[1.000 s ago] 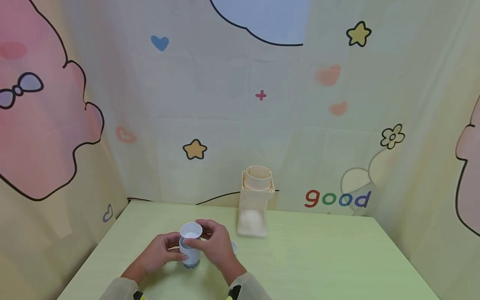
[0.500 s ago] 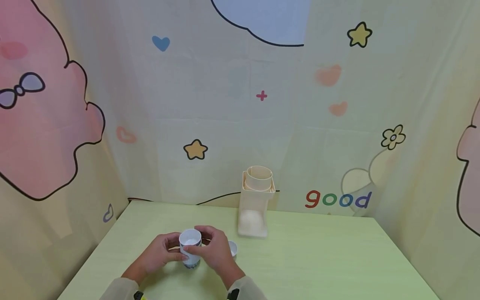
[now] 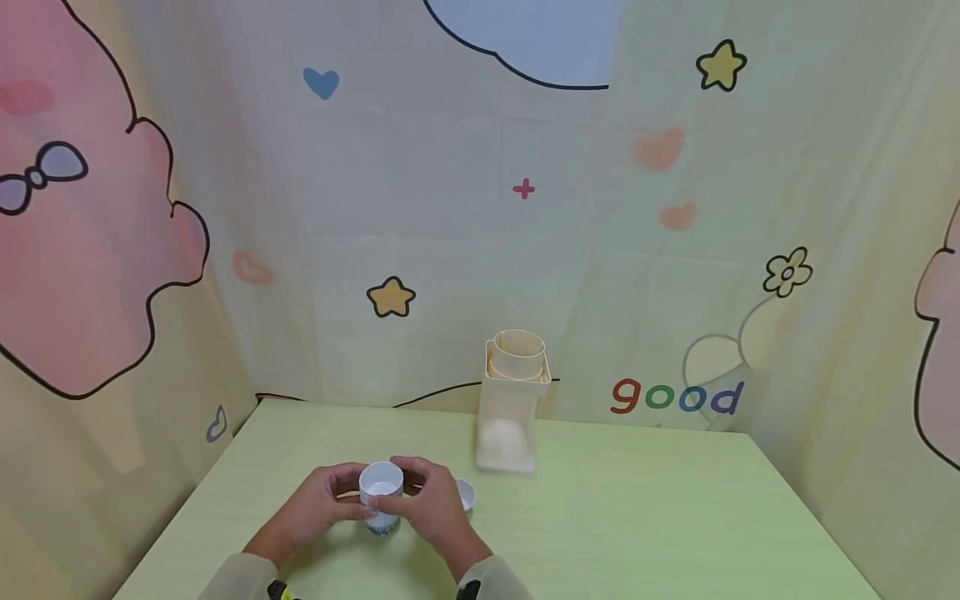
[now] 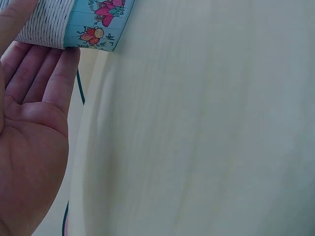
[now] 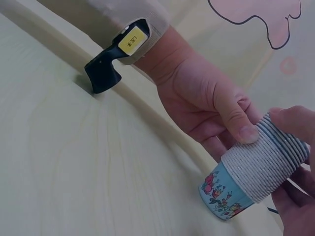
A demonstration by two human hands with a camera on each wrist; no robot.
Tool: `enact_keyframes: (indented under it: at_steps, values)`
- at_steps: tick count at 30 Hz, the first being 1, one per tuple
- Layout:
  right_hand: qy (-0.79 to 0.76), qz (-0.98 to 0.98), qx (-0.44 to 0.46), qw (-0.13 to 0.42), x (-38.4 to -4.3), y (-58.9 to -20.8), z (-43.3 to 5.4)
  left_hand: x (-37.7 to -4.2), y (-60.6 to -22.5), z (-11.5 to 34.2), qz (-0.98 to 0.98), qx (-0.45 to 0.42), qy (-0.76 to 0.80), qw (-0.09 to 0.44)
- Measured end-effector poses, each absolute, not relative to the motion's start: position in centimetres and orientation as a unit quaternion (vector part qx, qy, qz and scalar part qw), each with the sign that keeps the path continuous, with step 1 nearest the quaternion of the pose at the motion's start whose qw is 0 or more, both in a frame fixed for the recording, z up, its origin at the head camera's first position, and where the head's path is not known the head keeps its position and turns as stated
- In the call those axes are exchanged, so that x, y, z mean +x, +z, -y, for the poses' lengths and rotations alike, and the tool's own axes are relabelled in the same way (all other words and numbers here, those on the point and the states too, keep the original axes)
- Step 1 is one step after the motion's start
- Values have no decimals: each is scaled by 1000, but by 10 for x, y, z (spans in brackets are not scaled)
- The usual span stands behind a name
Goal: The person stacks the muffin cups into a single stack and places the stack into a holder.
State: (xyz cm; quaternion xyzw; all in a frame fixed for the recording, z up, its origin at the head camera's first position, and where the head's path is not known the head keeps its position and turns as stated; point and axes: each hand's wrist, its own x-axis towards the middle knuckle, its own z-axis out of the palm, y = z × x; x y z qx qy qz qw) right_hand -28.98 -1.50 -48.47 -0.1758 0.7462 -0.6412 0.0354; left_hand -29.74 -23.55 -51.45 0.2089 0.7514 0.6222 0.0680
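Both hands hold a stack of nested paper cups [image 3: 383, 483], its rim upward and its base near the table. White rolled rims run along most of the stack. The lowest cup shows a light blue wall with red cartoon prints in the right wrist view. My left hand [image 3: 324, 500] grips the stack from the left, thumb in front and fingers behind. From the right, my right hand [image 3: 433, 504] pinches the upper part, thumb at the front. Beside the right hand, a small white cup [image 3: 467, 497] sits on the table, partly hidden by that hand.
A cream cup dispenser [image 3: 510, 408] with a round tube on top stands at the table's back edge. The pale green table [image 3: 645, 508] reaches to a printed cloth backdrop [image 3: 450, 167] behind and at both sides.
The upper cup, raised at the stack's mouth a second ago, has sunk down into the stack under my right hand, which lowered slightly. The left hand has stayed in place.
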Motion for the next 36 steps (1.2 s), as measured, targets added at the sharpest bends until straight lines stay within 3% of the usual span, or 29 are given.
enact_keyframes:
  at_steps: [16,29,36]
  values:
    - [-646,-742,-178,14,-282,-488,3,-297,-515,235,-755,214,617,57]
    - [-605,-781,-126,-95,-291,-496,-38,-297,-515,235,-757,202,618,62]
    - [-540,-832,-89,-92,-296,-510,-58,-298,-516,235,-753,206,623,62]
